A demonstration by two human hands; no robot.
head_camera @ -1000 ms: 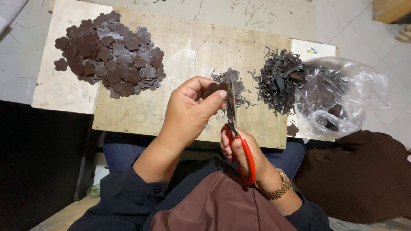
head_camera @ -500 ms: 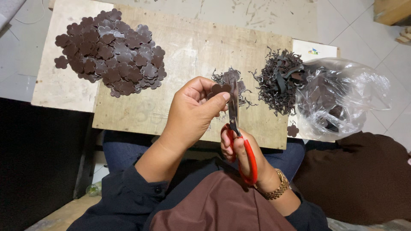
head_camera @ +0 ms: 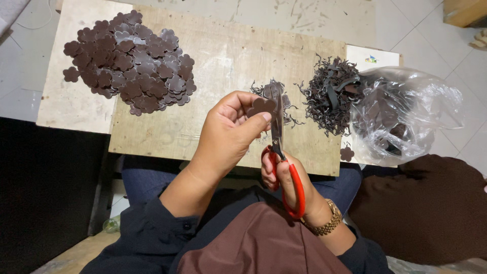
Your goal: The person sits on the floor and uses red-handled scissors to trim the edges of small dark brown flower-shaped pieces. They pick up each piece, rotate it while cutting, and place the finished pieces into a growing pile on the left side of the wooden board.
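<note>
We see the left hand (head_camera: 225,137) raised over the near edge of the wooden board (head_camera: 218,76), its thumb and fingers pinched narrow on a small brown flower-shaped piece (head_camera: 261,106). The right hand (head_camera: 284,177) sits just nearer the body than that edge, its fingers threaded through the red loops of a pair of scissors (head_camera: 279,147) and curled firmly around them. The blades point away from us across the board and lie touching the right side of the flower-shaped piece; we cannot tell how far apart the blades stand. Under the blade tips, on the board, lies a small heap of dark trimmings (head_camera: 284,99). On the board's far left corner a large pile of brown flower shapes (head_camera: 132,66) spreads over onto the paler panel beside it. At the board's right edge sits a tangle of dark strip scraps (head_camera: 329,96), touching a crumpled clear plastic bag (head_camera: 406,114). One loose flower shape (head_camera: 347,153) lies just off the board's near right corner.
</note>
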